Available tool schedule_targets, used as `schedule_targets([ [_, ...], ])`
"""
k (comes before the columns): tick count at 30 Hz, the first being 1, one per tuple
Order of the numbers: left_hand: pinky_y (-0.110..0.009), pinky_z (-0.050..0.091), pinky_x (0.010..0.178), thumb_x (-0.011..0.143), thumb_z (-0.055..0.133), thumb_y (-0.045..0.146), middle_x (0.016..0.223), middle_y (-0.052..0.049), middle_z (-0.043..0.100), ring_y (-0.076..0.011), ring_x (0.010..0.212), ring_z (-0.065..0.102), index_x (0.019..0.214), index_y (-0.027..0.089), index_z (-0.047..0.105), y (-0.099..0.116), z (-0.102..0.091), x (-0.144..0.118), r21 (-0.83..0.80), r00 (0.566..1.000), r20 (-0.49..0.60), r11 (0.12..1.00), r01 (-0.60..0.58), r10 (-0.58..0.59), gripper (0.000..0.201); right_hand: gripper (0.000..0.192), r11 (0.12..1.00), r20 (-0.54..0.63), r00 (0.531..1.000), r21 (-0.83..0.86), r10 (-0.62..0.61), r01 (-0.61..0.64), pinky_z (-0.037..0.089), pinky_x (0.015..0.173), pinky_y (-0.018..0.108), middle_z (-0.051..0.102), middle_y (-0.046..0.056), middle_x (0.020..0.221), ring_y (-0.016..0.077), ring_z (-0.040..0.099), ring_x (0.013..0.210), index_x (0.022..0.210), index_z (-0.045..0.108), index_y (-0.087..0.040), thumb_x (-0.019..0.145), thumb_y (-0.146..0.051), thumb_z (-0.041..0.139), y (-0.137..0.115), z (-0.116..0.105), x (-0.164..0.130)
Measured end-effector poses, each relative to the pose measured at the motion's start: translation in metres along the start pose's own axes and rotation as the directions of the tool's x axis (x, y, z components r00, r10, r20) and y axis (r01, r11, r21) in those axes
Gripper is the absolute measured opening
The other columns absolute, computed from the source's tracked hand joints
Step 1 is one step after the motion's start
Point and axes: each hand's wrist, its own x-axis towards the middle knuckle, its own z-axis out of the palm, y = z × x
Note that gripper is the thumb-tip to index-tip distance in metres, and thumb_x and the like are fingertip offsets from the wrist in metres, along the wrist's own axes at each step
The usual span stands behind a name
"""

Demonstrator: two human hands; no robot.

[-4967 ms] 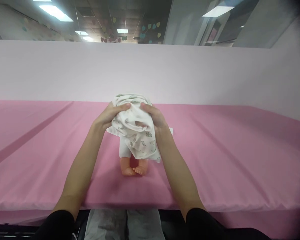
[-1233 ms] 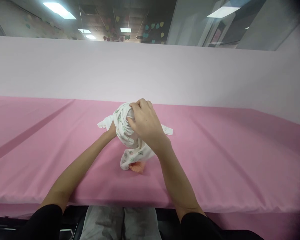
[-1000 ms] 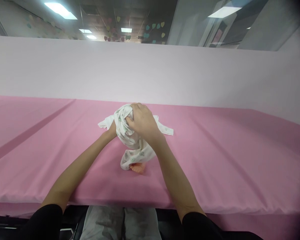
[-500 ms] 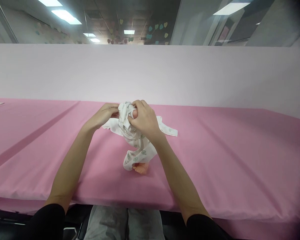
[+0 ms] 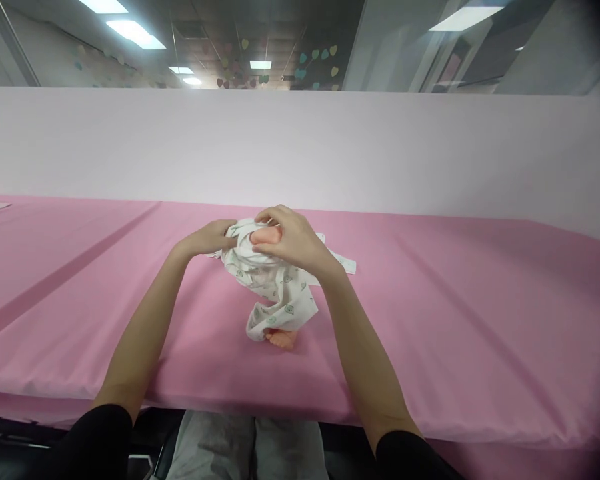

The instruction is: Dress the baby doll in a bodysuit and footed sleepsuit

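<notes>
In the head view, both hands are meeting over a doll [image 5: 267,236] that is sitting on the pink surface [image 5: 455,313], a little left of the middle and well back from the near edge. A white garment [image 5: 280,297] with small printed figures is bunched around the doll, covering its body; only a patch of its bare head is showing at the top and one foot [image 5: 281,339] is poking out below the cloth, resting on the surface.

The left hand [image 5: 211,236] is reaching in from the left, its fingers closing on the bunched cloth at the side of the doll's head. The right hand [image 5: 293,241] is lying over the top and right side of the doll, its fingers [image 5: 270,215] curling around the cloth at the head and gripping it. A loose part of the garment is trailing out to the right of that hand, lying flat on the surface.

Behind the surface, a pale pink partition [image 5: 380,147] is running across the whole width. Dark sleeves are covering both upper arms at the bottom edge.
</notes>
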Motion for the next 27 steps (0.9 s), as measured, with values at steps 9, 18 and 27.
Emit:
schedule_targets([
  [9, -0.029, 0.047, 0.074, 0.063, 0.065, 0.031, 0.088, -0.003, 0.066, -0.0209, 0.085, 0.060, 0.084, 0.019, 0.061, -0.022, 0.004, 0.008, 0.135, 0.894, 0.447, 0.989, -0.065, -0.002, 0.025, 0.014, 0.989, 0.391, 0.909, 0.024, -0.144, 0.146, 0.036, 0.073, 0.030, 0.055, 0.001, 0.087, 0.0172, 0.050, 0.083, 0.081, 0.057, -0.020, 0.070, -0.015, 0.053, -0.019, 0.021, -0.004],
  [18, -0.029, 0.047, 0.080, 0.058, 0.073, 0.035, 0.099, -0.002, 0.066, -0.0211, 0.095, 0.060, 0.098, 0.023, 0.063, 0.006, -0.013, -0.014, 0.046, 0.885, 0.460, 0.994, -0.095, 0.064, 0.043, 0.019, 0.996, 0.396, 0.913, 0.031, -0.094, 0.089, 0.033, 0.062, 0.027, 0.048, 0.000, 0.080, 0.0166, 0.044, 0.074, 0.072, 0.037, -0.021, 0.065, -0.019, 0.054, -0.024, 0.030, -0.003],
  [27, -0.025, 0.043, 0.059, 0.055, 0.066, 0.029, 0.075, 0.000, 0.062, -0.0193, 0.073, 0.058, 0.075, 0.021, 0.058, -0.004, -0.001, -0.005, 0.285, 0.907, 0.379, 0.956, 0.072, -0.181, 0.023, 0.018, 0.993, 0.403, 0.909, 0.015, -0.111, 0.114, 0.035, 0.059, 0.026, 0.046, 0.001, 0.084, 0.0159, 0.045, 0.074, 0.077, 0.040, -0.021, 0.064, -0.013, 0.050, -0.022, 0.032, -0.006],
])
